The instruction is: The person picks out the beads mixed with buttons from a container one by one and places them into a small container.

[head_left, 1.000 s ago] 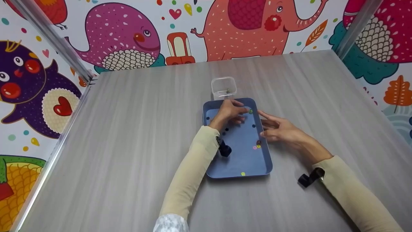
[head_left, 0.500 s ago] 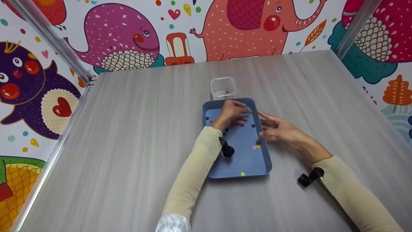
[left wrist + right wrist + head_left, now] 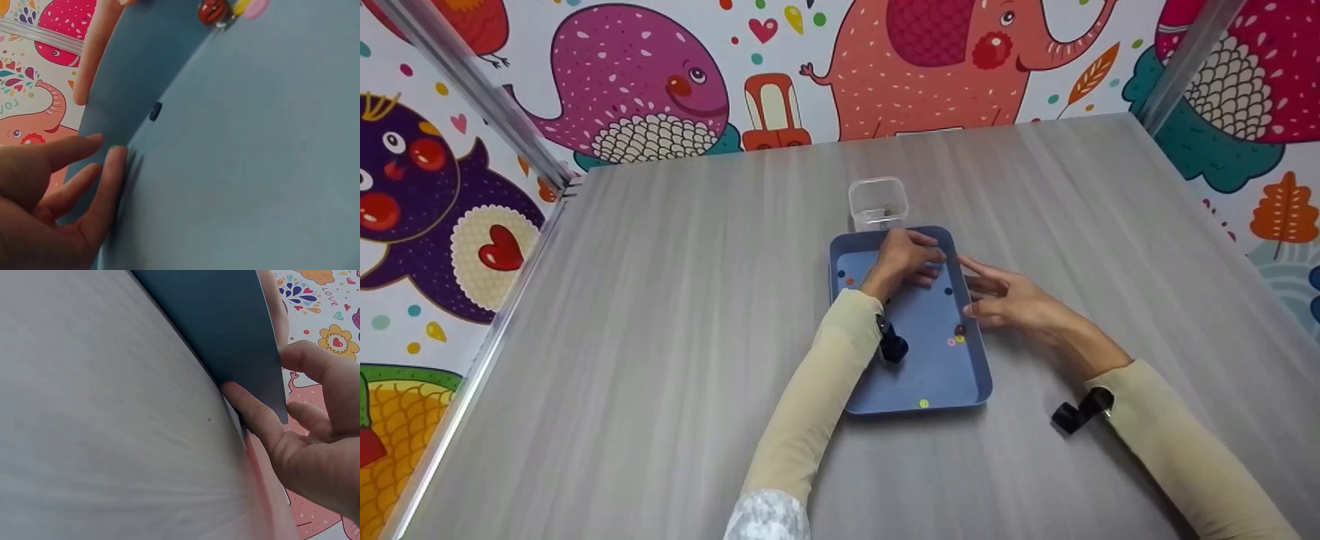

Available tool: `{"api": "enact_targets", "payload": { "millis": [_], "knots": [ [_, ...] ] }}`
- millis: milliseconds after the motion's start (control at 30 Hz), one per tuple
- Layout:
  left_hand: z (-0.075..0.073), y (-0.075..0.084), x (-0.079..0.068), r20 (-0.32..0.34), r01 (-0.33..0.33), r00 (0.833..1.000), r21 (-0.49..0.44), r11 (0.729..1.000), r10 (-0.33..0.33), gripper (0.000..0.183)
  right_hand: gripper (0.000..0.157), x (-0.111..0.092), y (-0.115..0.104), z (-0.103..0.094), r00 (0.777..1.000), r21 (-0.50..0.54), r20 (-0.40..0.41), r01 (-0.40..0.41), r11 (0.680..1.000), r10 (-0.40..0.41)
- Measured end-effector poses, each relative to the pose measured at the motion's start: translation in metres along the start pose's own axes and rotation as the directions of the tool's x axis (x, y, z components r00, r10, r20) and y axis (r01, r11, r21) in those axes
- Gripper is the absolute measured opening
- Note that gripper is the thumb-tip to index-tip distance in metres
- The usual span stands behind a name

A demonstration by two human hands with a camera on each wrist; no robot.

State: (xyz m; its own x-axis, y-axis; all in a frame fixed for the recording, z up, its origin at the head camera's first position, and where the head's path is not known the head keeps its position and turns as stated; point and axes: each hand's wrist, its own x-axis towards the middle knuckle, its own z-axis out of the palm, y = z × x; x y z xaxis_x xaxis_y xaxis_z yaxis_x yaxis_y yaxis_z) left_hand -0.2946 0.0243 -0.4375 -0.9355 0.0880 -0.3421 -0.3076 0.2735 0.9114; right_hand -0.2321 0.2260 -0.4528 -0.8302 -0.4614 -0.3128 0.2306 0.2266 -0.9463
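Observation:
A blue rectangular tray [image 3: 919,375] holds several small buttons and beads. My left hand [image 3: 906,259] reaches into its far right corner. In the left wrist view its fingertips [image 3: 116,154] are close to the tray wall, with a tiny greenish spot at one tip and a narrow gap between the digits. A dark button [image 3: 156,111] lies by that wall, and a striped red-brown bead [image 3: 214,12] beyond. My right hand [image 3: 1020,306] touches the tray's right wall from outside, fingers extended; one right fingertip [image 3: 233,391] presses low on it in the right wrist view.
Behind the tray stands a clear plastic container [image 3: 877,217] with a few small things inside. A yellow button [image 3: 924,403] lies at the tray's near edge, a pink ring [image 3: 951,342] at its right side, an orange one [image 3: 850,281] at the left. Cartoon-printed panels surround the table.
My left hand has shifted slightly right in the corner, and the green button seen at its fingertips before is now mostly hidden. An orange piece at the left has come into view. The right hand stays put.

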Motion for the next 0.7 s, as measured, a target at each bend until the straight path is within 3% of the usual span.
{"api": "enact_targets", "payload": {
  "millis": [267,700],
  "knots": [
    [0.0019,0.0001,0.0022,0.002,-0.02,1.0,-0.002,1.0,0.02,0.031,0.088,0.0008,0.0,-0.0008,1.0,0.051,0.03,0.006,0.999,-0.008],
    [0.0066,-0.0023,0.0036,-0.019,-0.061,0.998,0.043,0.997,0.061,0.021,0.089,0.001,0.0009,-0.0007,1.0,0.016,0.022,0.012,1.0,-0.012]
  ]
}}
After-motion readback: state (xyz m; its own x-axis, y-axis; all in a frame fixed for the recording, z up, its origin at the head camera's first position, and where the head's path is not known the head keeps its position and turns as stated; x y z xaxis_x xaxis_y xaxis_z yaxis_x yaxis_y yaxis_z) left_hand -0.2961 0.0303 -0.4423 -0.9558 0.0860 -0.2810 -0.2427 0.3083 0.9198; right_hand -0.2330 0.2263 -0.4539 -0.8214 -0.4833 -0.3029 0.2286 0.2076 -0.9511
